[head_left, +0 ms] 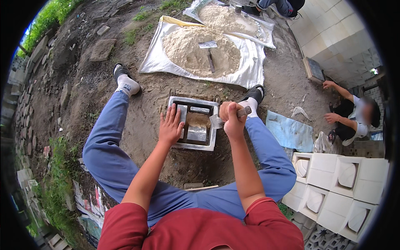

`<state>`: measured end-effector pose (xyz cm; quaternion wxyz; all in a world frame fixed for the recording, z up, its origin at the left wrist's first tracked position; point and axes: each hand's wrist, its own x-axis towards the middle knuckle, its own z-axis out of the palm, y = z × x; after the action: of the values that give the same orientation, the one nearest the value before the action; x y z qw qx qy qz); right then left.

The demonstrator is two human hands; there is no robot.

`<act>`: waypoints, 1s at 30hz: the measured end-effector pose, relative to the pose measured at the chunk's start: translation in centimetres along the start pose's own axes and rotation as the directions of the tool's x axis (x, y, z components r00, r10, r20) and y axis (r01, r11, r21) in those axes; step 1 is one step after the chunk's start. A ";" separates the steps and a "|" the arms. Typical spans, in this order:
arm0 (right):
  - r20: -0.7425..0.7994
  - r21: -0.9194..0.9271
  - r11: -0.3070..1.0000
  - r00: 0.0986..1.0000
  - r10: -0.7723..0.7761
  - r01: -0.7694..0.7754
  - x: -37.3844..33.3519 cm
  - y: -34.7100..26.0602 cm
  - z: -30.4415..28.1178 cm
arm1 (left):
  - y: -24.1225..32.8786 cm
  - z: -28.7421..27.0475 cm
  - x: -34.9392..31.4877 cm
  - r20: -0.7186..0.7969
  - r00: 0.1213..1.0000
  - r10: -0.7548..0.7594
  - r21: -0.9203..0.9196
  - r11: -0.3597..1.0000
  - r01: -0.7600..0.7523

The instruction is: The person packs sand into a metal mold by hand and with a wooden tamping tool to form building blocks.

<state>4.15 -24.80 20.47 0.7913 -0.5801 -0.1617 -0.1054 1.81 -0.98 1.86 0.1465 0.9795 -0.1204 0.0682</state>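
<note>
A square metal mould (211, 139) lies on the dirt between my feet. Inside it are flat metal blocks, among them a pale plate (196, 133), with sandy mix (198, 120) in the middle. My left hand (171, 126) rests flat, fingers spread, over the mould's left side, covering part of a block there. At the right rim, my right hand (233, 118) is closed around a trowel (216, 121); its handle end sticks out to the right and its flat metal blade points left, beside the mould's edge. The fist hides the tool's middle.
Ahead, a heap of pale sand (183, 46) sits on a white sheet (152, 62), with another trowel (210, 58) on it. Blue sheeting (289, 131) and stacked white blocks (325, 166) are at right. A co-worker (358, 112) crouches there; another person's legs (279, 6) show at top.
</note>
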 end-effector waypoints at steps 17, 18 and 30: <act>-0.167 0.126 0.967 0.966 -0.200 0.222 -3.7 -1.3 -2.0 | 8.7 0.8 -0.1 0.074 0.983 0.170 -0.148 0.976 -0.158; -0.167 0.126 0.967 0.966 -0.200 0.222 -3.8 -1.3 -2.1 | 8.8 0.7 0.0 0.074 0.983 0.170 -0.147 0.976 -0.158; -0.116 0.080 0.995 0.991 0.067 -0.058 -0.9 6.8 0.1 | 1.7 0.0 0.3 -0.184 0.950 -0.250 -0.319 0.930 0.183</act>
<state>5.66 -22.67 14.18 0.8241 -0.5470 -0.0998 -0.1086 1.64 -2.57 2.37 0.3115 0.9397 -0.0027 0.1415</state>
